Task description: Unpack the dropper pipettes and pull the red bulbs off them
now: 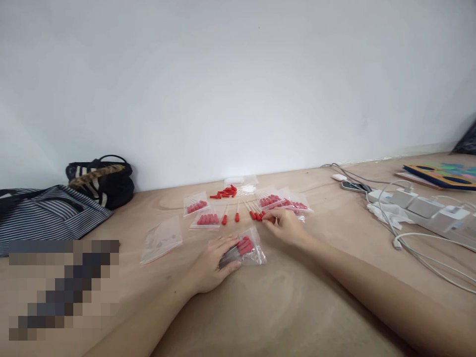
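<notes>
Near the table's middle, my left hand (213,263) grips a clear zip bag (256,252) at its left side, fingers over the top and thumb along the near edge. Red pieces (245,245) show inside it; the grey part between fingers and thumb is unclear. My right hand (285,224) is closed, thumb and index finger pinched at the red tip of a thin stick (263,213). Beside those fingertips lie several more red-tipped sticks (253,215). Two others, a left one (224,219) and a right one (237,216), lie apart.
Filled zip bags lie left (208,218) and right (270,200) of the sticks. Loose red caps (225,192) are piled behind. A flat clear bag (162,240) is at left, near a striped bag (55,213) and black bag (119,183). Chargers (424,204) and cables (420,235) occupy the right.
</notes>
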Motion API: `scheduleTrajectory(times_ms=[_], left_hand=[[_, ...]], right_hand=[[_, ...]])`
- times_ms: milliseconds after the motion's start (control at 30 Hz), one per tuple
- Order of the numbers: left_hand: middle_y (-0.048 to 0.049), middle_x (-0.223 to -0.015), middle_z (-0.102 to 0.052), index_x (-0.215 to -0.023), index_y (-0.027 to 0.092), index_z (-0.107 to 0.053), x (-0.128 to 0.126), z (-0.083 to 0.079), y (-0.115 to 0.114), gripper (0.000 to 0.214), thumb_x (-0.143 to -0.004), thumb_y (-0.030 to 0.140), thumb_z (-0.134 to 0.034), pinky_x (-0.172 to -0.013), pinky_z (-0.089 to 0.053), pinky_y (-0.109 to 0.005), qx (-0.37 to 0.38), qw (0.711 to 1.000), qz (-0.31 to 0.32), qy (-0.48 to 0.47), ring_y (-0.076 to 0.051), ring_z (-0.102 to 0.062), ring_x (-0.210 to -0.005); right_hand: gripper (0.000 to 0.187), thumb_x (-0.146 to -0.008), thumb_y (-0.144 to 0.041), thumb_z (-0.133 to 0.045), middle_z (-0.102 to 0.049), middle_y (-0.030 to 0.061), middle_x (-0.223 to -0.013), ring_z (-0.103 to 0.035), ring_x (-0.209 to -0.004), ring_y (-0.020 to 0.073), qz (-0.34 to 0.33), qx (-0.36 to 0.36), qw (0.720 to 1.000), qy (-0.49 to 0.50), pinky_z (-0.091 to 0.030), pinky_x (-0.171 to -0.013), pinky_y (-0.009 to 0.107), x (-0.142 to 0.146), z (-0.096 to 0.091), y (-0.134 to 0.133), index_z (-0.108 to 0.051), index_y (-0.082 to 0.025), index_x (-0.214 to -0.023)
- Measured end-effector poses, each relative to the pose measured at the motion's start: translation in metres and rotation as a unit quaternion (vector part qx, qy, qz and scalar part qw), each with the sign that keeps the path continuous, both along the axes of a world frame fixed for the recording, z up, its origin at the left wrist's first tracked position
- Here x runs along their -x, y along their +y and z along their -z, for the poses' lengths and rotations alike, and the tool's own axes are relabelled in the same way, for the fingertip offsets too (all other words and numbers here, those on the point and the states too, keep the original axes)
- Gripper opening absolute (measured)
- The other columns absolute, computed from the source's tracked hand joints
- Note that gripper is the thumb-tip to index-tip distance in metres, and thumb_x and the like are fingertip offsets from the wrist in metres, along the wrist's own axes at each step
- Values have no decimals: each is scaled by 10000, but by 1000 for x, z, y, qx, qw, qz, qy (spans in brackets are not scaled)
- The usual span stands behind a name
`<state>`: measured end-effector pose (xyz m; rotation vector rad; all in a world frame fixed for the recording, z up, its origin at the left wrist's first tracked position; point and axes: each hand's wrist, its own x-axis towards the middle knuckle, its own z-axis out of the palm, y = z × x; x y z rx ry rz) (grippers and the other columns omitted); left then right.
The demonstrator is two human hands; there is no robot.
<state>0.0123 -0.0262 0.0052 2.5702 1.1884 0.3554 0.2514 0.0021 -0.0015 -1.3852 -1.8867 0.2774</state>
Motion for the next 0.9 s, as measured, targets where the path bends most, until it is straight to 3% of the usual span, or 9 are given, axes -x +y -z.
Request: scheduleTrajectory(times_ms=[133,267,433,567,733,900], left_hand=[[-60,-1316,-452,-1265,219,-404,1,2,1,489,-817,404,-468,-1034,-282,-439,-2,1000,2,1,-229,-380,-1225],[-54,-1317,-452,-1271,227,-393,2,3,1,483,-824,395,-460,-1036,-284,-432,-3,1000,7,-2,-223,-374,-1230],[-57,-1314,-454,-1273,226,-390,0,2,-1,484,-820,380,-467,-1040,-268,-453,-3,1000,7,-3,-234,-367,-1235],[-61,-1313,-455,-1254,222,-415,-1,2,-1,472,-815,384,-474,-1033,-280,-458,1,1000,4,-10,-240,-379,-1226],[-81,-1333,-425,-1302,213,-331,-1,2,-1,530,-815,374,-468,-1024,-298,-456,3,1000,1,-19,-237,-384,-1221],[-88,-1336,-419,-1314,198,-302,0,2,-2,554,-817,384,-462,-1021,-307,-448,12,1000,0,-18,-240,-386,-1218]], right_hand=[[119,-703,-254,-587,-644,0,-674,-535,-595,111,-106,89,990,2,-364,-544,209,-6,9,-14,-689,-196,-721],[201,-720,-321,-597,-642,-11,-724,-534,-632,106,-165,106,980,-22,-360,-579,209,8,8,-15,-687,-240,-881],[263,-592,-428,-699,-583,-9,-707,-520,-680,124,-135,96,984,-63,-341,-579,215,22,6,-15,-666,-207,-729],[272,-541,-393,-737,-559,0,-760,-513,-704,129,-103,70,992,-37,-356,-598,225,24,11,-17,-613,-186,-666],[335,-574,-349,-727,-582,4,-807,-520,-727,138,-150,76,986,2,-389,-650,247,22,15,-16,-607,-195,-846],[442,-631,-403,-686,-553,40,-889,-500,-829,182,-196,53,976,-73,-386,-715,292,22,11,-17,-582,-212,-1016]])
